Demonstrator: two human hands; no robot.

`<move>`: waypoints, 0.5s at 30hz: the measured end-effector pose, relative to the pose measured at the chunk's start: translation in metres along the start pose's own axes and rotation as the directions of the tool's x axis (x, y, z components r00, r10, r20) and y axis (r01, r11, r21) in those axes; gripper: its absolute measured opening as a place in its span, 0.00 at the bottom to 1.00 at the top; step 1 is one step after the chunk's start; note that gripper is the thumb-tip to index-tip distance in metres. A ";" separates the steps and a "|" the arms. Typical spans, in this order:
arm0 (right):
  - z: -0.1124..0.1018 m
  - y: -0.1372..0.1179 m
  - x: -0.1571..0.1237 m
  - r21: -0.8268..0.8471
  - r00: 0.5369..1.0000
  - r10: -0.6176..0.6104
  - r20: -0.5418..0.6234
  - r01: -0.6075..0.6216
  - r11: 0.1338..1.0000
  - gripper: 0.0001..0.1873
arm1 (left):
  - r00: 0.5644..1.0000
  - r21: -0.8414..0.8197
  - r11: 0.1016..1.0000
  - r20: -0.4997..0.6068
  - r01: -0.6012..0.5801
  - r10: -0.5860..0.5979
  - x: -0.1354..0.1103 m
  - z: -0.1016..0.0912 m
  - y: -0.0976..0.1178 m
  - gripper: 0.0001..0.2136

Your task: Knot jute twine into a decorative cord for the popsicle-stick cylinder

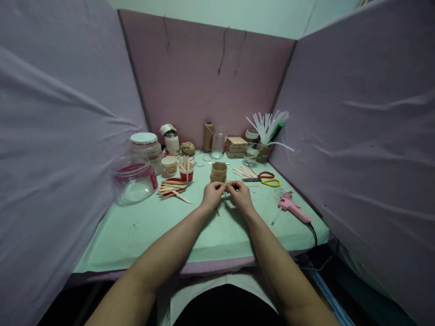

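A small brown cup [218, 171] with a scalloped rim stands upright in the middle of the table, with a band of cord around its lower part. Just in front of it, my left hand [213, 194] and my right hand [239, 195] are close together, fingertips pinched. A thin strand of twine [218, 212] hangs below the left hand and seems to run between both sets of fingers. The fingers partly hide the strand and the cup's base.
Left are wooden sticks [170, 188], a red-and-white cup of sticks [186, 175] and a clear jar [136, 185]. Right are scissors [270, 183] and a pink glue gun [294, 210] with a cord. Behind stand a twine ball [187, 148] and a glass jar [218, 142].
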State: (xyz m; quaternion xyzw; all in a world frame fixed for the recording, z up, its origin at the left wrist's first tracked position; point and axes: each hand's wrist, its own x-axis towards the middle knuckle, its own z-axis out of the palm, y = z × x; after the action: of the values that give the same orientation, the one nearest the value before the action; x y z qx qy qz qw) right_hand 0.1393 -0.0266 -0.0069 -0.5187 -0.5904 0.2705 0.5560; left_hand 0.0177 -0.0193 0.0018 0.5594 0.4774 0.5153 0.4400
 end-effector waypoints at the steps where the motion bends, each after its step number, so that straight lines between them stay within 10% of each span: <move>1: 0.000 0.001 0.001 0.020 1.000 0.011 0.000 -0.011 1.000 0.09 | 0.998 0.068 0.996 -0.005 -0.064 0.064 -0.001 0.000 0.000 0.07; 5: -0.001 0.002 0.002 0.044 1.000 0.007 0.006 -0.007 0.999 0.10 | 0.996 0.090 0.991 0.010 -0.094 0.094 0.001 0.000 -0.003 0.08; 11: 0.000 0.008 0.004 0.081 1.000 -0.011 0.020 0.009 0.997 0.11 | 0.950 -0.283 0.919 0.223 0.276 -0.217 0.003 0.003 -0.005 0.14; 15: 0.002 0.011 0.005 0.147 0.997 0.070 0.043 -0.075 0.986 0.12 | 0.963 -0.258 0.945 0.229 0.202 -0.143 0.003 0.003 -0.003 0.14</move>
State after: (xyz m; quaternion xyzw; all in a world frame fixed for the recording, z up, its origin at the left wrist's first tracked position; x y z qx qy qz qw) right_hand 0.1412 -0.0185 -0.0153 -0.4917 -0.5596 0.3435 0.5719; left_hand 0.0204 -0.0159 -0.0012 0.4981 0.3989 0.4755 0.6056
